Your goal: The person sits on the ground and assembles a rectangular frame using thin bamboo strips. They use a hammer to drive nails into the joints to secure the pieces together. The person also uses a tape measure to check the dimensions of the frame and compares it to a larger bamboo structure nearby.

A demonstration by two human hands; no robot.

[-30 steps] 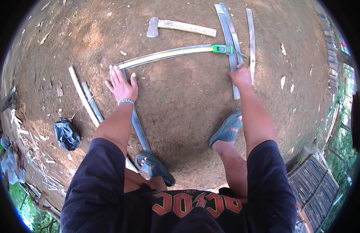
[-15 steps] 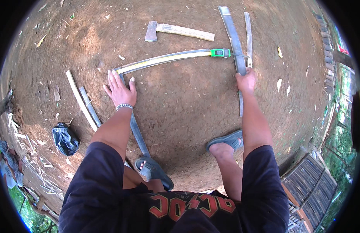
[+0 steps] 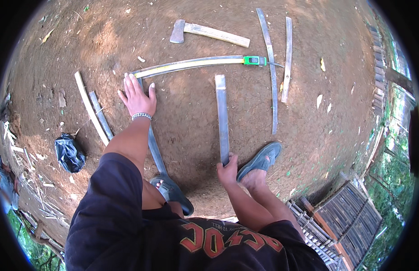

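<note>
My right hand (image 3: 227,170) is closed around the near end of a grey, flat wooden slat (image 3: 222,117) with a pale far tip. It holds the slat above the ground, close to my right foot. With fingers spread, my left hand (image 3: 139,99) lies flat at the corner where a crosswise slat (image 3: 205,59) meets a lengthwise slat (image 3: 156,151). The yellow blade of a green tape measure (image 3: 252,60) runs along the crosswise slat to my left fingertips. The tape's case rests by the slat's right end, beside a long thin slat (image 3: 273,86).
An axe (image 3: 217,34) lies beyond the crosswise slat. Another slat (image 3: 287,58) is at the right, and two strips, one pale (image 3: 90,106) and one grey (image 3: 101,115), are at the left near a black plastic bag (image 3: 70,152). A slatted bamboo structure (image 3: 347,219) stands lower right.
My right hand has brought the grey slat from the right side inward and nearer to my body. My left hand stays at the corner by the tape's end.
</note>
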